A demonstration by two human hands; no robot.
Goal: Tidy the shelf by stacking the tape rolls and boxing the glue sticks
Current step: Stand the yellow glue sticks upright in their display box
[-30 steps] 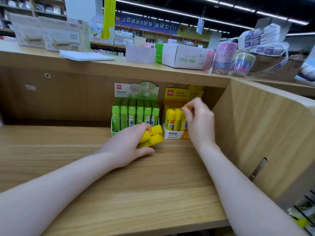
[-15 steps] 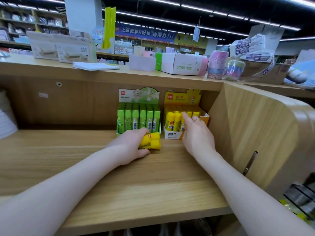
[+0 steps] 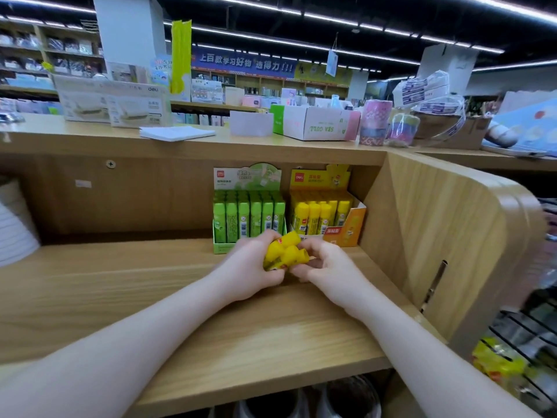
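A small bunch of yellow glue sticks (image 3: 284, 251) lies in my left hand (image 3: 250, 267), just above the wooden shelf (image 3: 150, 297). My right hand (image 3: 325, 267) has come against the same bunch from the right, its fingers touching the sticks. Behind them stands a yellow display box (image 3: 349, 227) partly filled with upright yellow glue sticks (image 3: 319, 215). To its left a green display box (image 3: 221, 236) is full of green glue sticks (image 3: 250, 215). On the counter above, stacked tape rolls (image 3: 375, 122) stand next to a second, shorter stack (image 3: 402, 129).
A curved wooden side panel (image 3: 452, 236) closes the shelf on the right. On the counter top (image 3: 90, 140) lie a white-green carton (image 3: 316, 123), a paper pad (image 3: 177, 133) and a printed box (image 3: 111, 101). White stacked items (image 3: 15, 224) sit at the far left.
My right hand has left the yellow display box and come back to the bunch held in my left hand. My left hand has lifted the bunch slightly toward the boxes.
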